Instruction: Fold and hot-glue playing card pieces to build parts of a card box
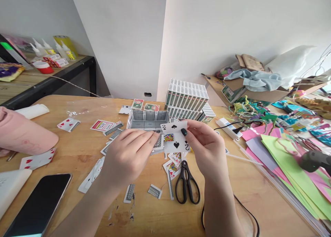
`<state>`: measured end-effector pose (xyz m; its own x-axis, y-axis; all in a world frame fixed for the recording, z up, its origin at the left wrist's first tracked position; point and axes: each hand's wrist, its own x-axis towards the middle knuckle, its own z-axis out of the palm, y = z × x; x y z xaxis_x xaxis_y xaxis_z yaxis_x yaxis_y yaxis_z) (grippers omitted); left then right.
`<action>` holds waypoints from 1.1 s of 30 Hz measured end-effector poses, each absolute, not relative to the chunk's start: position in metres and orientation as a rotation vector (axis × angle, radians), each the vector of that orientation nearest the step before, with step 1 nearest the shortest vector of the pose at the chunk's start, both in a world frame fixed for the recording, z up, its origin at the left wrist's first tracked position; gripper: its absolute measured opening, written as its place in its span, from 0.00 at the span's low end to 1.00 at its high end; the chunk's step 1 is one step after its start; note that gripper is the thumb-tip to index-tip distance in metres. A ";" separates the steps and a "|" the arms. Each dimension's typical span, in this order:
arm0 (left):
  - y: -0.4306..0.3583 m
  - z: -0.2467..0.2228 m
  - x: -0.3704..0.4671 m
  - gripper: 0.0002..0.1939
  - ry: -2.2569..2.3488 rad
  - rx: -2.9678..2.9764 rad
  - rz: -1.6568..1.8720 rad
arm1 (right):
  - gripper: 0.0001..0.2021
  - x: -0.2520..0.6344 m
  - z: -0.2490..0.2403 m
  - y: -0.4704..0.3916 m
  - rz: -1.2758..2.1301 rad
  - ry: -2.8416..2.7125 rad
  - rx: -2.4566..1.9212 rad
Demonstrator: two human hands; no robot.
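My right hand [209, 145] pinches a two of spades playing card [176, 146] between thumb and fingers. The card looks bent across its middle, and part of a face card shows at its left edge. My left hand [130, 152] is closed, back of the hand up, with fingertips close to that card; what is in its fingers is hidden. Just behind my hands stands an open box built of playing cards [148, 116], grey-patterned backs showing. Scissors [184, 183] with black handles lie below the held card, by loose face cards [172, 168]. Cut card pieces [154, 191] are scattered nearby.
Stacked card packs [187, 97] stand behind the card box. A black phone [38, 204] and a pink object [24, 131] lie left. Coloured paper [289, 175], a power strip [229, 128] and its black cable are on the right. Glue bottles [51, 49] stand on the left shelf.
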<state>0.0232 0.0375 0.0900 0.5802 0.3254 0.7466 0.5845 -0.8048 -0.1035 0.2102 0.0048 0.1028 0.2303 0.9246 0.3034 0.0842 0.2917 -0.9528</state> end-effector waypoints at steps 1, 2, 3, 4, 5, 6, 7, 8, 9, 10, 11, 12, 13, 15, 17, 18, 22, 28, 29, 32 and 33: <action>0.038 0.090 0.023 0.12 -0.735 -2.475 -1.070 | 0.09 0.210 0.103 0.005 0.796 -1.200 -1.120; 0.038 0.090 0.023 0.11 -0.729 -2.475 -1.070 | 0.09 0.210 0.103 0.005 0.803 -1.209 -1.119; 0.038 0.090 0.023 0.11 -0.724 -2.475 -1.070 | 0.09 0.210 0.104 0.004 0.810 -1.220 -1.121; 0.038 0.090 0.023 0.11 -0.722 -2.475 -1.074 | 0.09 0.210 0.104 0.004 0.814 -1.230 -1.124; 0.038 0.091 0.023 0.11 -0.719 -2.475 -1.080 | 0.09 0.211 0.104 0.004 0.813 -1.240 -1.126; 0.038 0.091 0.024 0.11 -0.715 -2.475 -1.085 | 0.09 0.211 0.104 0.004 0.808 -1.251 -1.128; 0.038 0.091 0.024 0.11 -0.710 -2.476 -1.088 | 0.09 0.211 0.104 0.004 0.800 -1.260 -1.128; 0.038 0.091 0.024 0.10 -0.705 -2.477 -1.091 | 0.09 0.211 0.103 0.004 0.790 -1.268 -1.129; 0.038 0.092 0.024 0.10 -0.699 -2.476 -1.092 | 0.09 0.212 0.103 0.004 0.780 -1.274 -1.132; 0.037 0.092 0.024 0.10 -0.695 -2.477 -1.090 | 0.09 0.212 0.103 0.004 0.772 -1.279 -1.137; 0.037 0.092 0.024 0.11 -0.693 -2.477 -1.088 | 0.09 0.212 0.102 0.004 0.769 -1.284 -1.144; 0.036 0.092 0.024 0.10 -0.695 -2.477 -1.086 | 0.09 0.213 0.101 0.004 0.771 -1.287 -1.153; 0.036 0.091 0.024 0.10 -0.697 -2.475 -1.084 | 0.08 0.213 0.101 0.004 0.777 -1.289 -1.163; 0.036 0.091 0.024 0.10 -0.699 -2.473 -1.081 | 0.07 0.214 0.100 0.005 0.801 -1.284 -1.176; 0.036 0.092 0.024 0.11 -0.689 -2.471 -1.077 | 0.05 0.215 0.099 0.006 0.854 -1.270 -1.166; 0.036 0.092 0.023 0.11 -0.683 -2.469 -1.074 | 0.04 0.216 0.099 0.007 0.898 -1.262 -1.142; 0.038 0.093 0.023 0.10 -0.687 -2.465 -1.058 | 0.02 0.217 0.100 0.010 1.147 -1.214 -0.974; 0.040 0.092 0.024 0.10 -0.720 -2.459 -0.981 | 0.14 0.212 0.096 0.017 1.270 -1.060 -1.005; 0.041 0.091 0.024 0.10 -0.716 -2.448 -0.970 | 0.14 0.210 0.094 0.019 1.263 -1.033 -1.037; 0.042 0.089 0.025 0.10 -0.702 -2.404 -0.937 | 0.11 0.207 0.089 0.023 1.248 -0.986 -1.111; 0.043 0.089 0.025 0.10 -0.698 -2.390 -0.927 | 0.11 0.207 0.087 0.025 1.265 -0.980 -1.127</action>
